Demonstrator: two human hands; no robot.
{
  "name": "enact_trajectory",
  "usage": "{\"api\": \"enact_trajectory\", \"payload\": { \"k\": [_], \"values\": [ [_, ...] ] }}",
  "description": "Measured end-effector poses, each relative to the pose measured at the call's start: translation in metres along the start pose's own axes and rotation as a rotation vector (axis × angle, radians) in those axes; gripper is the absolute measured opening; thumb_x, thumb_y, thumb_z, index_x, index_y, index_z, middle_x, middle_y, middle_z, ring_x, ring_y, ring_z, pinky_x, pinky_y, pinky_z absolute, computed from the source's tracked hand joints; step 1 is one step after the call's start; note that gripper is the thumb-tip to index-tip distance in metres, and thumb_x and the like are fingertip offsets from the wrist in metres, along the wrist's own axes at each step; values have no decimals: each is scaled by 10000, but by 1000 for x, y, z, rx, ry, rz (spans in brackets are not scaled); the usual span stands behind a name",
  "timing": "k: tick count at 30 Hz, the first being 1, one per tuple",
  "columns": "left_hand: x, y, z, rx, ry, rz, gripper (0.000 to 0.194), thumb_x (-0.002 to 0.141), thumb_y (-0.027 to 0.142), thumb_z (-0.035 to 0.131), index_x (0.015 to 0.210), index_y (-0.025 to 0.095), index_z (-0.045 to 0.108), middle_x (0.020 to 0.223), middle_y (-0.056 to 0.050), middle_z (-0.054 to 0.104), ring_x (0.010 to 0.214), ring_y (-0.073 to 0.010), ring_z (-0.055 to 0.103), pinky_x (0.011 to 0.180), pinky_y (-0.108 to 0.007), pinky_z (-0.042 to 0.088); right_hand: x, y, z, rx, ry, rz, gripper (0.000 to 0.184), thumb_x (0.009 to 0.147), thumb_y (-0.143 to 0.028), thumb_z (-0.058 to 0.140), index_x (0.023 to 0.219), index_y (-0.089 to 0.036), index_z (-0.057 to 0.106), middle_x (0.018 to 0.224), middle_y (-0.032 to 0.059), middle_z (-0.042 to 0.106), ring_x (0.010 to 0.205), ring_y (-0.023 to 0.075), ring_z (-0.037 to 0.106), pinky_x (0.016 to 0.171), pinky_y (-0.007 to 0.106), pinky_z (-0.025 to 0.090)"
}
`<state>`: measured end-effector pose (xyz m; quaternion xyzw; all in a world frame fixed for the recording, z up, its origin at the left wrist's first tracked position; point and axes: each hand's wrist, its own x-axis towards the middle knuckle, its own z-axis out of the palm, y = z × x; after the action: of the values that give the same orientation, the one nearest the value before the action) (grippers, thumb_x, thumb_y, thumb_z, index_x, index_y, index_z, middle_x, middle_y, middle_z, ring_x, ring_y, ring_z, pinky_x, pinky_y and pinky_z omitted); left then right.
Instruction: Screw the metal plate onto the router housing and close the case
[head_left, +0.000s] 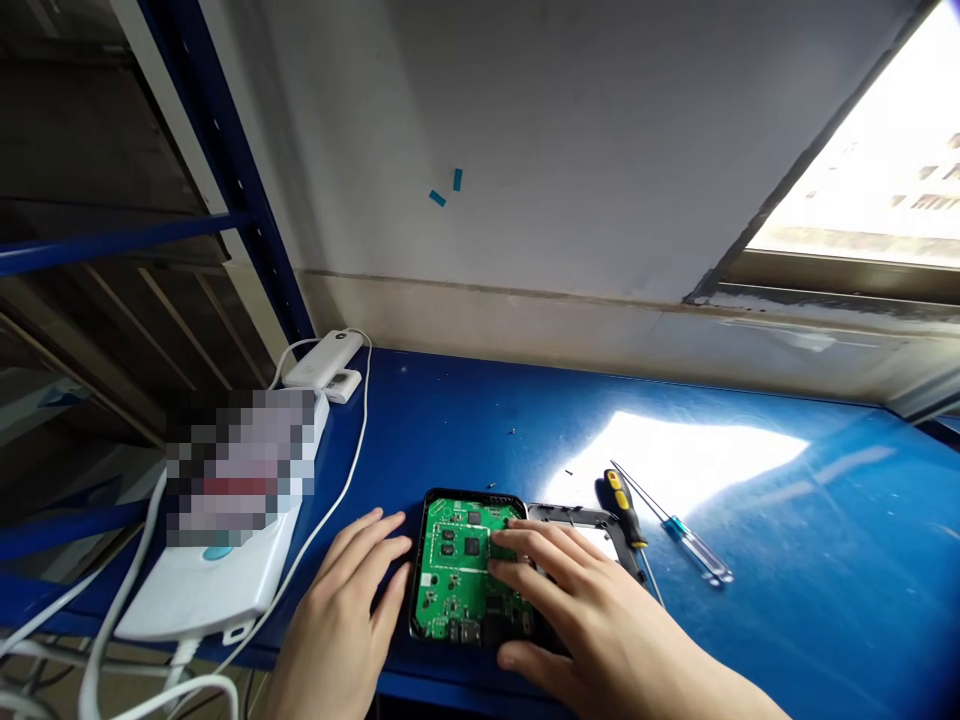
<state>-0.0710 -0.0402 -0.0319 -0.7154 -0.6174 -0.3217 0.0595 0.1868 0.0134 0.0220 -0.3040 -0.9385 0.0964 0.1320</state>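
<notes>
A green circuit board (469, 545) lies in a black-rimmed square casing (417, 570) near the table's front edge. My right hand (577, 600) rests over the board's right side, fingers stretched out and fingertips on or just above it. Left of the casing, my left hand (349, 600) lies with its fingers extended and nothing in them. Partly under my right hand is a dark plastic cover (577, 516) with a white patch. Beyond it lie a yellow-and-black screwdriver (624, 508) and a clear-handled screwdriver (697, 552).
Small screws (492, 486) are scattered on the blue table (442, 410) behind the casing. At left stand a white device (217, 590), its top pixelated, and a white power bank-like box (326, 358) with a white cable (364, 430). A wall (525, 150) rises behind.
</notes>
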Motion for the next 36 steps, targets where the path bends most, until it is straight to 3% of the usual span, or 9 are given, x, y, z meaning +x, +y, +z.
{"api": "enact_trajectory", "payload": {
  "k": [8,14,19,22,25,27,31,36],
  "values": [
    [-1,-10,-1,32,31,1,331,1076,331,479,863,275,726,976,-12,809,952,-210,773,814,-296,637,-2,1,2,19,39,2,455,906,-440,775,1288,-198,722,1344,114,742,1226,327,708,1089,500,592],
    [4,-15,-20,215,147,-62,359,1084,387,469,995,182,750,911,-103,772,886,-311,638,824,-446,542,-5,2,7,56,83,-11,419,923,-422,757,1270,-189,726,1311,115,751,1222,320,704,1090,488,589],
    [12,-23,-34,411,164,-116,456,1085,359,382,1000,130,766,867,-171,765,795,-372,551,753,-518,498,-5,3,9,72,99,2,421,907,-425,775,1250,-184,728,1296,118,751,1203,329,704,1055,493,606],
    [11,-10,-31,407,142,-86,415,1085,314,393,1112,85,738,930,-186,764,864,-376,581,768,-500,505,-4,3,10,82,100,4,432,904,-424,777,1262,-189,721,1296,112,749,1193,327,705,1035,487,615],
    [7,16,-19,260,193,23,222,1058,288,545,1164,171,701,1006,-110,760,934,-294,645,865,-421,524,-4,3,11,84,103,-6,430,896,-414,788,1254,-185,722,1285,109,752,1176,324,710,1031,487,615],
    [4,32,-8,91,99,81,196,1037,297,609,1216,242,667,1058,-62,750,992,-244,672,880,-345,538,-5,4,12,74,121,-22,435,897,-418,789,1255,-181,720,1281,109,754,1172,327,713,1035,499,612],
    [1,46,7,-72,-18,67,415,994,428,657,1376,285,577,1323,-86,703,1212,-273,672,992,-384,581,-4,5,13,81,177,-55,351,927,-367,765,1217,-173,725,1215,97,774,1162,297,724,1099,482,578],
    [1,45,11,-108,-304,25,1142,635,561,937,1578,243,378,1642,-204,449,1436,-454,525,1037,-598,589,-2,8,6,90,178,-41,308,928,-347,768,1178,-171,739,1171,101,784,1170,294,724,1112,457,572]
  ]
}}
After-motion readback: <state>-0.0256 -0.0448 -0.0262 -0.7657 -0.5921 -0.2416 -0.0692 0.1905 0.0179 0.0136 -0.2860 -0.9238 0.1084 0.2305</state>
